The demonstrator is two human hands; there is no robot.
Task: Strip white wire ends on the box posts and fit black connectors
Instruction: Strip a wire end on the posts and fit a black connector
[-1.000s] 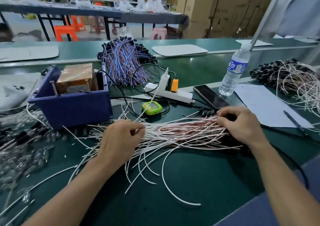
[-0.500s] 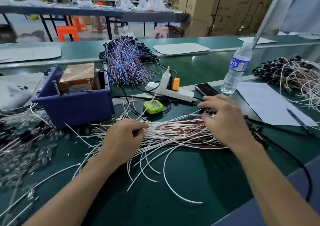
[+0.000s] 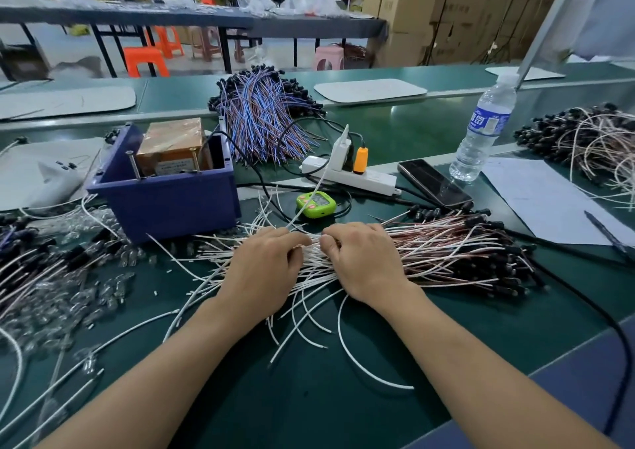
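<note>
A loose bundle of white wires [image 3: 309,278] lies across the green table in front of me, its right part pinkish with black connectors [image 3: 494,270] at the ends. My left hand [image 3: 263,266] rests on the bundle's left middle with fingers curled into the wires. Close beside it, my right hand [image 3: 364,259] also curls its fingers into the white wires. The two hands nearly touch. The blue box [image 3: 165,187] with two metal posts [image 3: 132,165] stands behind my left hand, apart from both hands.
A green timer [image 3: 316,204], a white power strip [image 3: 354,177], a phone [image 3: 434,182] and a water bottle [image 3: 484,129] stand behind the bundle. Blue-and-brown wires [image 3: 261,118] lie farther back. Clear and black parts [image 3: 62,283] cover the left; paper [image 3: 546,197] and more wires [image 3: 591,139] lie at the right.
My right hand slid left along the bundle from its connector end to the middle, beside my left hand. The left hand stayed roughly in place on the wires.
</note>
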